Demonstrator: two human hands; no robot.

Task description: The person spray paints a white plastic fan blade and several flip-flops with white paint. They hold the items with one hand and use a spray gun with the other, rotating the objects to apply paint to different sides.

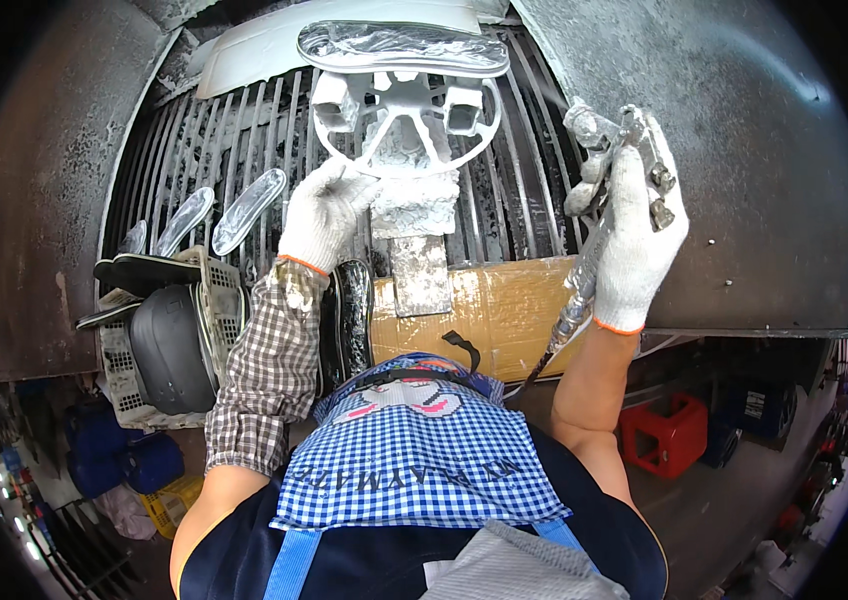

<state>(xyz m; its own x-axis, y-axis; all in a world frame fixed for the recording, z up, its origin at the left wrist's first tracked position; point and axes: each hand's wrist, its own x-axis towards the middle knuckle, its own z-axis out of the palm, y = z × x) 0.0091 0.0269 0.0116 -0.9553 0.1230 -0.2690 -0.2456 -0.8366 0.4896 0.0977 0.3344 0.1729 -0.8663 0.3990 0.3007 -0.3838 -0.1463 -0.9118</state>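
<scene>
Sitting at the far side of the white wheel-shaped stand (404,122), the shiny sole (404,50) looks light and bendy, its face slick; I'd take it by the dark side edge. The left hand (327,213) is at the stand's rim, though whether it grips I can't tell. The right hand (639,215) is wrapped round a spray gun (591,128), probably stiff and weighty.

Worn on the head, the fisheye looks down over the gingham apron (414,440), forward to the wheel-shaped stand (407,121). Both are near.
</scene>
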